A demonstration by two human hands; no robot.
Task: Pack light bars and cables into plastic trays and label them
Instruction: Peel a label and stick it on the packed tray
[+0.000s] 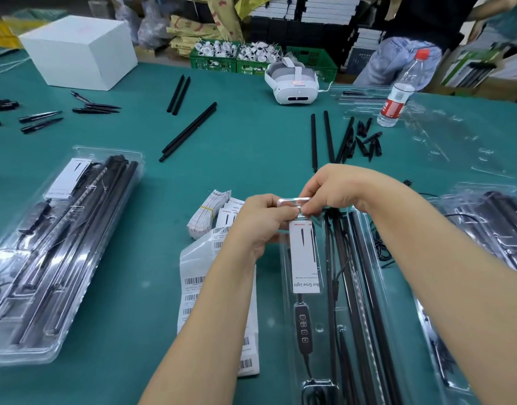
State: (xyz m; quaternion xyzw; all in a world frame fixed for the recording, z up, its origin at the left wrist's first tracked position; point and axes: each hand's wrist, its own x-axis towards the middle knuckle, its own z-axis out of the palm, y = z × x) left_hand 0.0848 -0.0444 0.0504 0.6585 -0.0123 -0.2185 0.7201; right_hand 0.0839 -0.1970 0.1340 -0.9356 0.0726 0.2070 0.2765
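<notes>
A clear plastic tray point(318, 328) lies lengthwise in front of me, holding black light bars point(365, 287), a cable with an inline controller point(303, 325) and a white "Grow Light" card point(305, 258). My left hand point(260, 223) and my right hand point(339, 191) both pinch the tray's far end at its hang tab point(294, 201), fingertips nearly touching. A sheet of barcode labels point(193, 287) lies left of the tray, partly under my left forearm. A banded stack of white cards point(206, 213) sits beyond it.
A packed tray point(58, 247) lies at the left, another point(491, 226) at the right. Loose black bars point(190, 131), spikes point(368, 141), a water bottle point(397, 92), a white headset point(294, 83), a white box point(79, 51) and empty clear trays point(444, 135) lie farther back. A person point(412, 33) stands beyond the table.
</notes>
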